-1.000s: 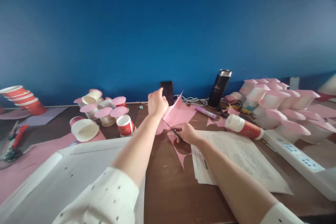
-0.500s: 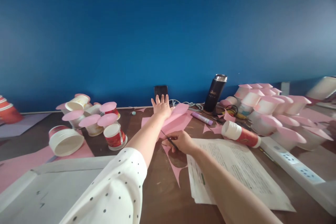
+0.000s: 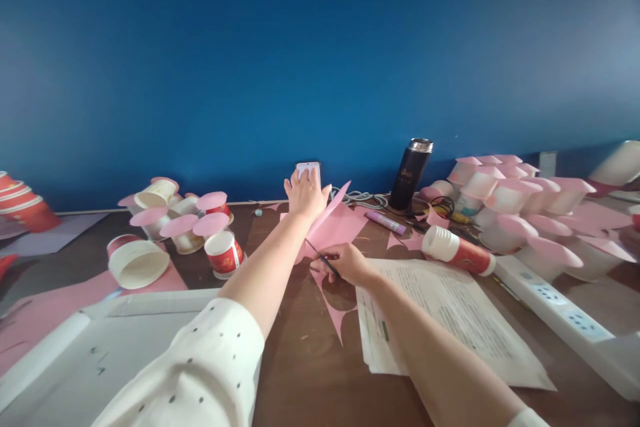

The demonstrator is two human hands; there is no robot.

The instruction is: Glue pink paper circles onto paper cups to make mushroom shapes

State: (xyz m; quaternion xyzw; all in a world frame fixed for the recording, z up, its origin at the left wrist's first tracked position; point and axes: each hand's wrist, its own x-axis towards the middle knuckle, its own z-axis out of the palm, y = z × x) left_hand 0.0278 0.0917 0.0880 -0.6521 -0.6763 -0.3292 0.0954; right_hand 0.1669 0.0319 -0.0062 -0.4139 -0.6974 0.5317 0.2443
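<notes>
A phone [image 3: 309, 167] with a lit, pale screen leans against the blue wall. My left hand [image 3: 306, 196] reaches to it with fingers spread over its lower part. Pink paper [image 3: 340, 227] lies beneath and beside that hand, one flap standing up. My right hand [image 3: 345, 265] is closed round a thin dark tool, perhaps scissors, whose tip points at the pink paper. A cut pink scrap [image 3: 334, 312] lies on the brown table just below my right hand.
Paper cups with pink discs [image 3: 180, 225] stand at left, more [image 3: 515, 193] at right. A black flask [image 3: 411, 175], a red cup stack [image 3: 459, 251], printed sheets [image 3: 450, 313] and a white power strip [image 3: 565, 323] are on the right.
The phone's screen has gone from dark to lit. My left hand has moved up slightly onto the phone, its fingers now bent. The pink flap stands more upright.
</notes>
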